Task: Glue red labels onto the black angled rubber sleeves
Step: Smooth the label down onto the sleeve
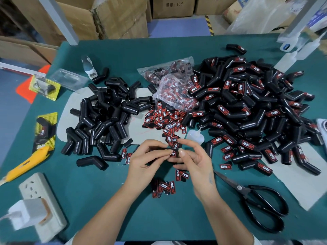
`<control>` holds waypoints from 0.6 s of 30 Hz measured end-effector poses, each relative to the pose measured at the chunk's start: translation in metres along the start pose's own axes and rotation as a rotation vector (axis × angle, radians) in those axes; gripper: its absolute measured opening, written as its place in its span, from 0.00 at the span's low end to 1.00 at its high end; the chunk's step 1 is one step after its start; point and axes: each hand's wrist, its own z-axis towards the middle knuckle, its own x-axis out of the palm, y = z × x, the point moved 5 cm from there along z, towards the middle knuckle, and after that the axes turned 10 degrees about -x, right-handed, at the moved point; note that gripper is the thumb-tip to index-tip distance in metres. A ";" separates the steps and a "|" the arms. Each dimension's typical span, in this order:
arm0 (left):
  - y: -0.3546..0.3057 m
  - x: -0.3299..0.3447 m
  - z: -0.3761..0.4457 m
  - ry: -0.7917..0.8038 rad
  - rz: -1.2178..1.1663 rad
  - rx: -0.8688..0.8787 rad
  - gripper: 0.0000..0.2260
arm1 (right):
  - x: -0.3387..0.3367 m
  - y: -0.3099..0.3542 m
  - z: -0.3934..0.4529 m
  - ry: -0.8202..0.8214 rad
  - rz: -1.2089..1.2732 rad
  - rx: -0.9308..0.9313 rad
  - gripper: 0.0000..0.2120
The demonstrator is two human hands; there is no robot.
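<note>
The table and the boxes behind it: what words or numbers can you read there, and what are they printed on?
"PROTAPER": on the red labels and the labelled sleeves in the right pile.
"10个": on a cardboard box behind the table; the characters before it are too blurred.
Print on the yellow card at left: too blurred to read.

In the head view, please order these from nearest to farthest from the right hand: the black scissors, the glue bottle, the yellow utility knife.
From the right hand:
1. Glue bottle, just beyond the fingertips, beside the loose labels.
2. Black scissors, to the right, lying on the green mat.
3. Yellow utility knife, far across at the left edge.
</note>
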 end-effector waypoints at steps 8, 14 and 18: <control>0.000 0.003 0.003 0.013 -0.050 -0.069 0.06 | 0.003 -0.001 -0.002 0.047 0.008 0.015 0.18; 0.000 0.006 0.005 0.044 -0.036 -0.109 0.08 | 0.005 -0.001 -0.002 0.080 -0.028 0.006 0.18; 0.004 0.004 0.006 0.091 -0.067 -0.180 0.08 | 0.004 -0.002 -0.002 0.070 -0.014 0.012 0.18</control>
